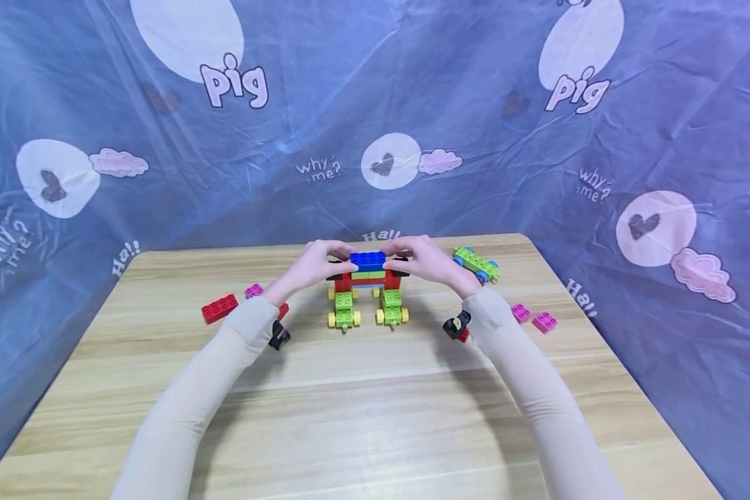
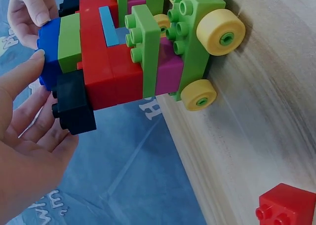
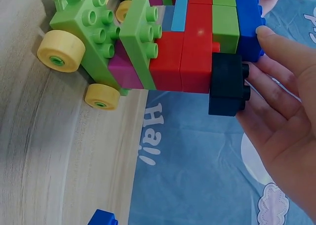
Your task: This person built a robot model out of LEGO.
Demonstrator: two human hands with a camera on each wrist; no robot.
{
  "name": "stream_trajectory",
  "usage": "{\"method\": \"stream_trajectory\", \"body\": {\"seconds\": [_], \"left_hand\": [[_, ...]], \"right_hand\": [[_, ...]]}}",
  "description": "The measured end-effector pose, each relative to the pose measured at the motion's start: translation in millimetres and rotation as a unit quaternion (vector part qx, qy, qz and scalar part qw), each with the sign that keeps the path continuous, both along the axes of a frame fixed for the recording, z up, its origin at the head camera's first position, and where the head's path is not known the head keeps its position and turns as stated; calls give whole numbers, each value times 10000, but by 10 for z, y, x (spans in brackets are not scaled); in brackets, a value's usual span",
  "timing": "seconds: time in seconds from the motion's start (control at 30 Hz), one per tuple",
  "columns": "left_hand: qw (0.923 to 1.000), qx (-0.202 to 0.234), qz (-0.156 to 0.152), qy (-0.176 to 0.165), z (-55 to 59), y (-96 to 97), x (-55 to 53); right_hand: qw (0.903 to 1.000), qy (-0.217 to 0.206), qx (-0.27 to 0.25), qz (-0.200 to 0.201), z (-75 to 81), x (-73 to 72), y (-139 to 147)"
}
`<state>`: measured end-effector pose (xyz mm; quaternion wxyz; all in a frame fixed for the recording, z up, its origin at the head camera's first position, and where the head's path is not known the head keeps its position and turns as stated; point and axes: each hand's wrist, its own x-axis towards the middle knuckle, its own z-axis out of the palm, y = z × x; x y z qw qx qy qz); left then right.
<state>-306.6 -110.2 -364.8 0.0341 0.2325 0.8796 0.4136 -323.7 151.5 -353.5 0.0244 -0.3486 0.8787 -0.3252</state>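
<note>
Both hands meet at the top of a toy-brick build standing on two green wheeled bases (image 1: 392, 307) with yellow wheels. Its uppermost piece is a blue brick (image 1: 367, 260), set over light green bricks (image 2: 69, 37). My left hand (image 1: 315, 266) pinches the blue brick's left end, thumb in front and fingers behind. At the other end my right hand (image 1: 426, 258) holds it the same way. Below the green layer run red bricks (image 3: 196, 52). A black brick sticks out on each side, one (image 2: 76, 104) beside the left fingers, another (image 3: 227, 84) beside the right fingers.
A long red brick (image 1: 219, 308) and a pink brick (image 1: 253, 291) lie left on the wooden table (image 1: 362, 417). To the right are pink bricks (image 1: 544, 321) and a green base with blue wheels (image 1: 475, 262). Patterned blue cloth (image 1: 325, 104) hangs behind the table.
</note>
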Motion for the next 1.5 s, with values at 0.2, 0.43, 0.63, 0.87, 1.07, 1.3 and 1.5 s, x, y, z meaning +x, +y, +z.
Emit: {"method": "stream_trajectory", "body": {"seconds": [0.2,0.43,0.63,0.87,1.07,1.3,1.5], "left_hand": [[9998,177,5,42,-45,-27,-1],[9997,228,14,89,-70,-30,-21],[9997,224,25,126,-85,-31,-24],[9997,228,13,100,-75,-45,-13],[9998,200,-49,73,-69,-50,-10],[9998,127,-87,88,-60,-39,-8],[9998,149,-78,73,-58,-52,-21]], "right_hand": [[9999,-39,-137,29,29,8,26],[9988,185,-276,-358,59,-11,236],[9954,211,-58,-937,-25,-81,558],[9896,-159,489,-1340,-218,-170,886],[9852,-281,786,-1495,-390,-245,1032],[9777,-513,1184,-1658,-500,-266,1124],[9758,-644,1407,-1543,-527,-270,1099]]}}
